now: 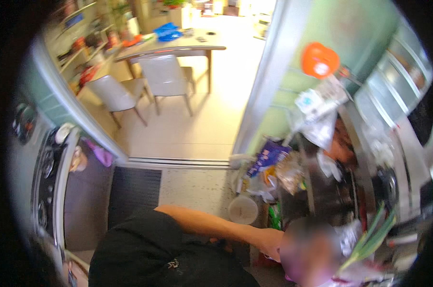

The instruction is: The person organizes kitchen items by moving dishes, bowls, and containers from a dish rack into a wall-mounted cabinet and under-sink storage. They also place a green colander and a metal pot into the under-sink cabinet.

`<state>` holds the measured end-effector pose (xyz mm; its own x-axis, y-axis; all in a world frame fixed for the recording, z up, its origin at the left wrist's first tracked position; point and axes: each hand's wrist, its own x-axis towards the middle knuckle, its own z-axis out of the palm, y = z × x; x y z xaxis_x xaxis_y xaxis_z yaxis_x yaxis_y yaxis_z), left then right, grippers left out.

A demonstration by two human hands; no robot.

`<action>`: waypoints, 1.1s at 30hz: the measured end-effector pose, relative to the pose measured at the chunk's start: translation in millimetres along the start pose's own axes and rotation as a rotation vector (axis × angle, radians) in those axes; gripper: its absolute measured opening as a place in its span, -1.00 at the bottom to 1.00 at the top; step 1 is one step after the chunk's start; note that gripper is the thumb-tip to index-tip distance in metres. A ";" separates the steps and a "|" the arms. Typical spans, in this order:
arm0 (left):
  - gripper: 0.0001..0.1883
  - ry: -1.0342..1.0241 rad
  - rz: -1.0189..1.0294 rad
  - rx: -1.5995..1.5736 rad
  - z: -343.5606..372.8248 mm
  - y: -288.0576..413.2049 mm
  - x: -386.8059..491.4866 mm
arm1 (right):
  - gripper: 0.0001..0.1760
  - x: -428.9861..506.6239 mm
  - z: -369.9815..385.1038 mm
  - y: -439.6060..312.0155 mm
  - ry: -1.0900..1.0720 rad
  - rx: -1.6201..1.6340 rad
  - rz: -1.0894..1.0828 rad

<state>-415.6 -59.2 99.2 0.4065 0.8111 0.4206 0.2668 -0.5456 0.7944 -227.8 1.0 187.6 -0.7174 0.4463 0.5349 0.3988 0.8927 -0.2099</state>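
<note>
A bare forearm, apparently my left, comes from a black sleeve and stretches right across the lower picture. My left hand (302, 251) falls in a blurred patch, so its fingers and anything in them are hidden. Just right of it lie green onion stalks (369, 238) and a crumpled clear plastic bag (350, 235). Something purple shows at the patch's lower edge. My right hand cannot be made out. A patch of skin beside a small dark object (72, 278) shows at the bottom left; whose it is cannot be told.
A round translucent tub (243, 210) stands below packaged food bags (290, 172). At the right is a dark, cluttered counter (299, 204); at the left, a gas stove (46, 186). Beyond the sliding-door track (180, 163) stand two chairs (164, 75) and a table (173, 50).
</note>
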 end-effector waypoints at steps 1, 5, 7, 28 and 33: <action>-0.20 -0.008 -0.183 -0.046 -21.5 -12.0 -31.1 | -0.59 22.5 28.4 -5.4 -0.170 0.109 0.073; -0.21 0.373 -0.499 0.035 -88.2 -6.5 -177.4 | -0.29 103.7 142.7 -94.6 -0.291 0.648 0.182; -0.20 0.602 -0.640 -0.102 -126.0 0.1 -226.9 | -0.22 151.0 198.3 -138.9 -0.462 0.977 0.276; -0.33 1.325 -0.793 0.863 -604.6 43.3 -630.4 | -0.26 526.7 575.7 -636.8 -1.027 1.496 -0.242; -0.21 1.387 -0.824 1.110 -750.6 29.9 -722.9 | -0.26 659.4 674.3 -754.7 -0.972 1.493 -0.517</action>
<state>-1357.4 -503.7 147.7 -0.7899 0.1712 0.5888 0.5669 0.5697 0.5950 -1386.9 -336.1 146.9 -0.8391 -0.4624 0.2864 -0.3241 0.0023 -0.9460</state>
